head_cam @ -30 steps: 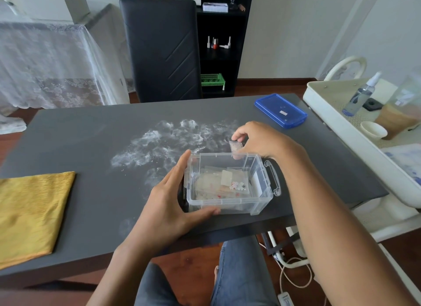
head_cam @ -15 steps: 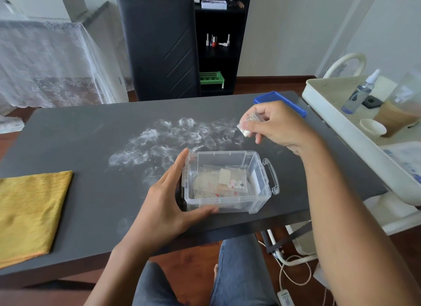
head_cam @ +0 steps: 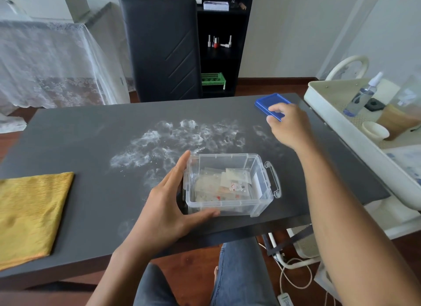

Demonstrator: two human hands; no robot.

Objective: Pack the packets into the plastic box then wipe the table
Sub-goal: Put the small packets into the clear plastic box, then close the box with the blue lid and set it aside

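Right hand (head_cam: 288, 126) had left the clear plastic box (head_cam: 229, 184) and gripped the blue rectangular lid (head_cam: 270, 106) at 2 o'clock. Left hand (head_cam: 168, 205) held the box, fingers straight along its side. Packets (head_cam: 224, 184) lay inside; packing judged done, closing next.

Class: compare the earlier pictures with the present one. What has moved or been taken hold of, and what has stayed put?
The right hand left the rim of the clear box, carried a small packet up and away, and now reaches the blue lid; the packet no longer shows. The left hand stays against the box. The packets inside, yellow cloth and white powder are unchanged.
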